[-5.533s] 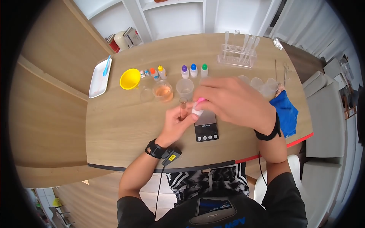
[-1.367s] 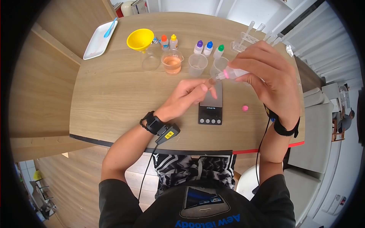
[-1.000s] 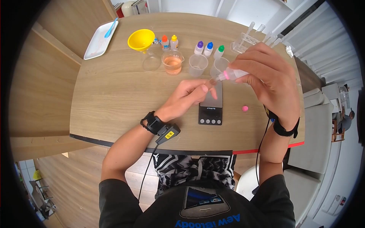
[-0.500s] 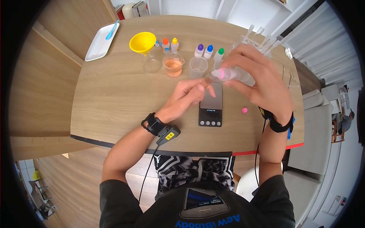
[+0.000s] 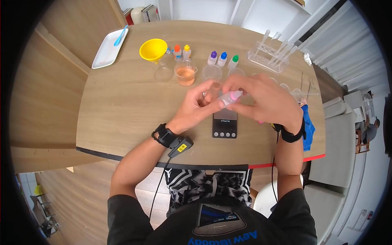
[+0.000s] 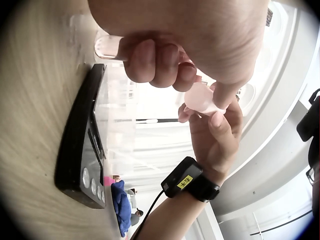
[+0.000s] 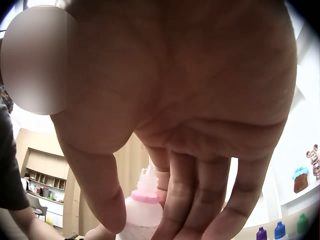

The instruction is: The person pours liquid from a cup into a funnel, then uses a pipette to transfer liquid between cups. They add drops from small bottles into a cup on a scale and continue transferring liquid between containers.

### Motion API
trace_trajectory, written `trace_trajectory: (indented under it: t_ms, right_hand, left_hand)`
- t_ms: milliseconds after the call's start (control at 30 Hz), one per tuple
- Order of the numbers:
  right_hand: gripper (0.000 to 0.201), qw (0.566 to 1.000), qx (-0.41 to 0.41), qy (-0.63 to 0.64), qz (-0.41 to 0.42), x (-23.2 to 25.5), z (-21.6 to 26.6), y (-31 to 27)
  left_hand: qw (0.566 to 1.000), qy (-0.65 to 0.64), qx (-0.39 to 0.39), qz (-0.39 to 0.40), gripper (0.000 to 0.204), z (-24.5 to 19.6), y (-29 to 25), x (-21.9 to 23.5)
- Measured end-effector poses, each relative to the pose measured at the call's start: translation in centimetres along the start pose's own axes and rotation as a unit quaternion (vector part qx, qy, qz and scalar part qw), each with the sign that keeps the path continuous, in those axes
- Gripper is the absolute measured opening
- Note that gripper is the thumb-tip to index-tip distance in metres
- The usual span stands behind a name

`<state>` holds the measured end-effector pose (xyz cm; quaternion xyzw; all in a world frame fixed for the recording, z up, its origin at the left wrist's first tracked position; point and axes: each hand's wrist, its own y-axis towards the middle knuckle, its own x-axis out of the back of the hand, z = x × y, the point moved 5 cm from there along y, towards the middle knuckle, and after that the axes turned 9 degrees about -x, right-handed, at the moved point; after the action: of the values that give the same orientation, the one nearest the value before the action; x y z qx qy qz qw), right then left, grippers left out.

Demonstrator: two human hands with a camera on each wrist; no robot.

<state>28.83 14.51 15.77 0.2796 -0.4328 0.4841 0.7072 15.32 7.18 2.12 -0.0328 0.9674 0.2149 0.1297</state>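
Observation:
My left hand (image 5: 192, 107) grips a clear test tube (image 6: 106, 47), its rounded end poking out of the curled fingers in the left wrist view. My right hand (image 5: 271, 100) holds a translucent dropper bottle (image 5: 226, 99) between thumb and fingers, and the left thumb meets the bottle's lower end. In the right wrist view, the bottle's bare nozzle (image 7: 147, 181) points up above a pink collar (image 7: 145, 196). Both hands hover over a black digital scale (image 5: 224, 130). A pink cap (image 5: 260, 121) lies on the table, partly hidden by the right hand.
Beyond the hands stand a beaker of orange liquid (image 5: 185, 75), plastic cups (image 5: 212, 72), a yellow funnel (image 5: 153, 50) and several colour-capped bottles (image 5: 221, 60). A test tube rack (image 5: 267, 57) is at the back right, a white tray (image 5: 107, 51) far left, a blue cloth (image 5: 308, 128) right.
The bottle was uncapped and its cap set on the table. Its nozzle, earlier at the tube's mouth, has turned away from the tube, and the right hand has moved in beside the left.

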Motion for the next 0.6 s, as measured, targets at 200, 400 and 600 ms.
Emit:
trace_trajectory:
  t_ms: [200,400,600]
  right_hand:
    - [0.027,0.998,-0.022,0.04,-0.033,0.5,-0.5,-0.3]
    - [0.029,0.991,-0.043,0.062,-0.108,1.8,-1.1,-3.3]
    - [0.026,0.987,-0.157,-0.007,-0.037,-2.0,-6.3,-8.4]
  left_hand:
    - [0.999,0.002,0.033,0.01,0.03,-0.6,-0.1,-0.3]
    - [0.999,0.015,0.04,-0.004,0.024,-0.3,-0.1,0.0]
    - [1.0,0.024,0.013,-0.006,0.026,-0.1,0.2,0.2]
